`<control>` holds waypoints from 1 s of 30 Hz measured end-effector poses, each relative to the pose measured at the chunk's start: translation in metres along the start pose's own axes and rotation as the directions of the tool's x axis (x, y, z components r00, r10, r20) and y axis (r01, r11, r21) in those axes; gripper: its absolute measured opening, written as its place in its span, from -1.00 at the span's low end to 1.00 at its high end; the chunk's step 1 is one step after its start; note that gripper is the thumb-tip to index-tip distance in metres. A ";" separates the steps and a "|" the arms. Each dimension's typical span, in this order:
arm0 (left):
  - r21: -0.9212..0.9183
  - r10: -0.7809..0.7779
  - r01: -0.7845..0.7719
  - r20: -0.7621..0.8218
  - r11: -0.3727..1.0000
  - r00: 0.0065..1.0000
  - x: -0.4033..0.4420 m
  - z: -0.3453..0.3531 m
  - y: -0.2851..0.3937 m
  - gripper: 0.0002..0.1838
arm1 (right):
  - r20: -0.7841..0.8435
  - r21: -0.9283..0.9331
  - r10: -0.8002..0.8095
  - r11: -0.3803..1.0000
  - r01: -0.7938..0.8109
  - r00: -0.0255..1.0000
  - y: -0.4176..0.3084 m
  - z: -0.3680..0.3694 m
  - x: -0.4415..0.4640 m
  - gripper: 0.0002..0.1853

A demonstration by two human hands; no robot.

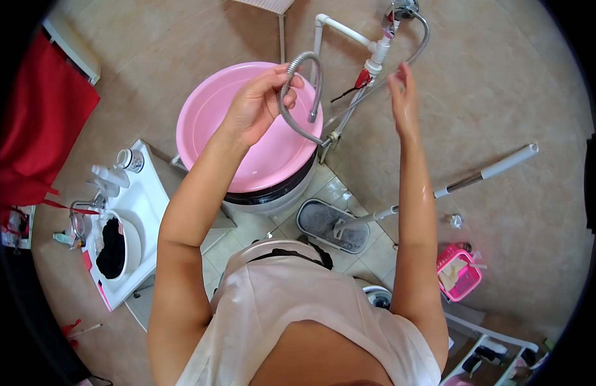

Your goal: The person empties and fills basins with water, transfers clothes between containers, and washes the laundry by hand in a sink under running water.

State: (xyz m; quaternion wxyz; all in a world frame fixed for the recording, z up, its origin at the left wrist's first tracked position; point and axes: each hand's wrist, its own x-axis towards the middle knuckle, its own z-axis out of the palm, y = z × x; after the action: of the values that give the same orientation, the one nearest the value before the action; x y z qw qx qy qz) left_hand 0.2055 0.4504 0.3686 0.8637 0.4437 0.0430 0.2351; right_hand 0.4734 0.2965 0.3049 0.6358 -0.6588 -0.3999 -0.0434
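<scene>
At upper centre, the left hand (pixel 254 106) clamps its fingers on the hose (pixel 303 57); slackening (right hand's (pixel 404 103) fingers stand apart) could swing it off the basin (pixel 259 154).

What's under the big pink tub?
Under the pink tub sits a round container, whitish with a black upper band. The tub covers its top, so I can't see inside it.

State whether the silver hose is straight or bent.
Bent: the silver hose loops up at the left hand, and its free end points down over the pink tub.
</scene>
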 end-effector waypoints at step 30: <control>0.342 -0.164 0.343 -0.458 0.875 0.874 -0.072 -0.070 -0.117 -0.79 | 0.774 0.052 0.551 0.435 -0.899 0.311 -0.022 0.157 -0.106 -0.42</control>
State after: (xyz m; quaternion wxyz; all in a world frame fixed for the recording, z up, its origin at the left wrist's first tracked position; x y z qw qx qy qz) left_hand 0.1649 0.4127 0.2242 0.7448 0.5457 0.3331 0.1911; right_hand 0.3178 0.3810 0.2331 0.5335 -0.5536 -0.2322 0.5958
